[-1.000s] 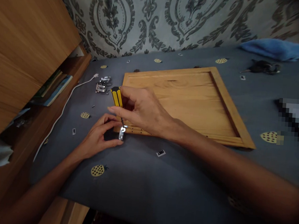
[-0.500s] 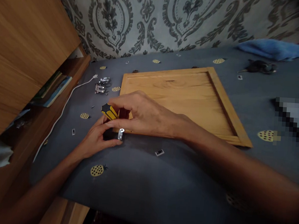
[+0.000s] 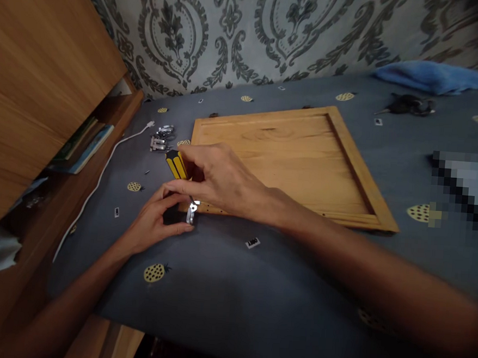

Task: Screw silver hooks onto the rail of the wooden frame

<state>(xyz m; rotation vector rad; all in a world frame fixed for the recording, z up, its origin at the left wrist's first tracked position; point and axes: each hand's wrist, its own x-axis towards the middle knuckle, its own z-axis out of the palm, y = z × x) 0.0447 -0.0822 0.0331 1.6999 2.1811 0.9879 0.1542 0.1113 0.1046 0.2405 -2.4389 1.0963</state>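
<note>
My right hand [image 3: 226,181] is closed around the yellow-and-black handle of a screwdriver [image 3: 176,165]. The tool leans, and part of its thin shaft shows just above a silver metal hinge [image 3: 191,214]. Thumb and fingers of my left hand [image 3: 152,219] steady that hinge at the near left edge of a framed wooden panel [image 3: 293,155]. Small dark holes run along the panel's near edge beside the hinge. My right hand hides the panel's left part, and whether the tip sits in a screw cannot be made out.
Several silver hinges [image 3: 160,139] lie beyond my left hand, near a small screw [image 3: 146,172]. A white cable [image 3: 108,161] runs along the wooden shelf at left. A dark object [image 3: 408,105] and blue cloth [image 3: 434,77] lie at the far right.
My right hand and the screwdriver handle have risen slightly and the handle has turned. More of the shaft and the hinge now shows. My left hand stays at the hinge.
</note>
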